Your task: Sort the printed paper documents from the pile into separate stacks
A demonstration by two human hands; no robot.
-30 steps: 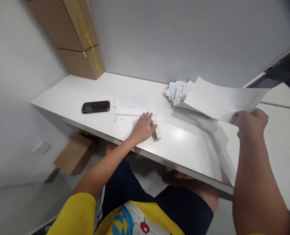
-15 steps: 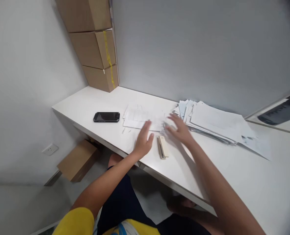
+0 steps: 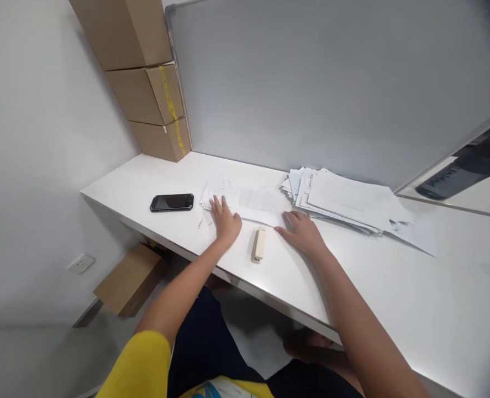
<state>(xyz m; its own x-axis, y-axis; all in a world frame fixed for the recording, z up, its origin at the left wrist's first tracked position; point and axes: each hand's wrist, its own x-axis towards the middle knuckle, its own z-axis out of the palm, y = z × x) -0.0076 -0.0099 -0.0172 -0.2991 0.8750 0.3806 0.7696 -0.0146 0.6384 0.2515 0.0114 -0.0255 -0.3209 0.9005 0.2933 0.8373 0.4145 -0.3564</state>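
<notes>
My left hand (image 3: 225, 220) lies flat on the left end of a small stack of white papers (image 3: 253, 201) on the white desk (image 3: 352, 276). My right hand (image 3: 301, 232) rests with fingers spread at the right edge of the same papers. Neither hand grips anything. A cream stapler (image 3: 259, 244) lies on the desk between my two hands, touching neither. A larger fanned pile of white sheets (image 3: 352, 202) sits just right of my right hand.
A black phone (image 3: 172, 202) lies left of the papers. Stacked cardboard boxes (image 3: 153, 105) fill the far left corner against the grey partition (image 3: 311, 83). Another cardboard box (image 3: 128, 276) sits on the floor under the desk edge.
My right hand put its sheets on the large pile, then came left to the small stack. My left hand slid left onto the papers, away from the stapler.
</notes>
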